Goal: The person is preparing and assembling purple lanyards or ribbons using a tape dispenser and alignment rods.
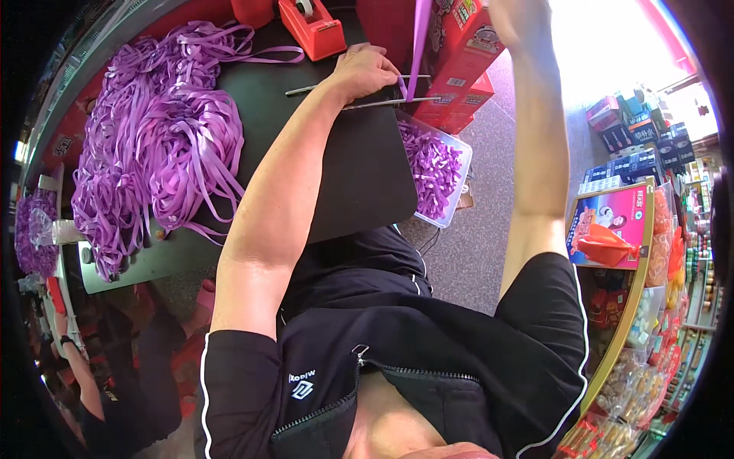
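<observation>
My left hand [365, 70] is over the dark tabletop, its fingers pinched on a purple ribbon [419, 50] beside two thin metal rods. The ribbon passes round the near metal rod [375, 104] and rises taut toward the top edge of the view. My right hand [521, 19] is raised high at the top edge, blurred, its fingers cut off, so what it holds cannot be made out. A big tangled heap of purple ribbons [191, 145] covers the left of the table. Below the rods, a clear plastic bin [461, 180] holds many short purple pieces [434, 172].
A red tape dispenser [313, 30] stands at the table's back. Red printed boxes [459, 65] are stacked right of the rods. Shelves with packaged goods [638, 344] line the right side. Another person's arm [82, 375] shows at lower left. Speckled floor [478, 252] lies between.
</observation>
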A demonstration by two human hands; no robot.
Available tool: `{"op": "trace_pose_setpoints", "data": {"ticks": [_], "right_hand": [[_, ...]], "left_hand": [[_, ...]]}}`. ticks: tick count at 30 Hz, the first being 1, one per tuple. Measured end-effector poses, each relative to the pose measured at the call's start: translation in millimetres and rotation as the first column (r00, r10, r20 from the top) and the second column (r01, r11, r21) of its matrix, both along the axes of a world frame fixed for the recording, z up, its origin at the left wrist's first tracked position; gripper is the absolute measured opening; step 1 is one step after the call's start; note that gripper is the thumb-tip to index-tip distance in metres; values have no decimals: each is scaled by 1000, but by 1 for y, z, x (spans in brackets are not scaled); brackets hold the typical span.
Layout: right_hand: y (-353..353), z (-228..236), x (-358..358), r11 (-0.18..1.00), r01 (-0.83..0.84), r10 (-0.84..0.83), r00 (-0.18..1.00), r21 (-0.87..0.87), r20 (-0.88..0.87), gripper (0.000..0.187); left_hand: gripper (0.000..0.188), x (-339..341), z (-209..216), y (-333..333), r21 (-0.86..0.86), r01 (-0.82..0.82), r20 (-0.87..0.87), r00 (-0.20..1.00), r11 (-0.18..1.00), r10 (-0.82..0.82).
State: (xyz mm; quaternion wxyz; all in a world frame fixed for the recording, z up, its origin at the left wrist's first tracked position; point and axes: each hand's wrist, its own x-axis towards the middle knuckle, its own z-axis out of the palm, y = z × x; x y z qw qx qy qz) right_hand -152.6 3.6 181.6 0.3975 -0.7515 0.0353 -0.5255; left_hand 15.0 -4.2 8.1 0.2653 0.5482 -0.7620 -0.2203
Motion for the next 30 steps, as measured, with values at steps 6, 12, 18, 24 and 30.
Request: {"op": "trace_pose_setpoints", "data": {"ticks": [6,12,18,24,30], "right_hand": [[-131,-60,15,926,36,-2,996,376,-89,46],[-179,-168,23,824,93,-40,993,559,-107,56],[-172,-239,35,579,-35,20,999,814,29,44],[-163,-343,5,465,30,49,997,885,-60,43],[-13,-386,-23,771,250,-127,962,586,-243,51]], "left_hand": [[23,-5,0,1,3,33,-29,999,999,-33],[25,-5,0,3,1,50,17,999,999,-50],[24,0,4,7,5,31,20,999,999,-31],[21,-8,8,6,15,45,-9,999,999,-44],[20,0,-2,3,-73,64,-52,996,995,-68]]}}
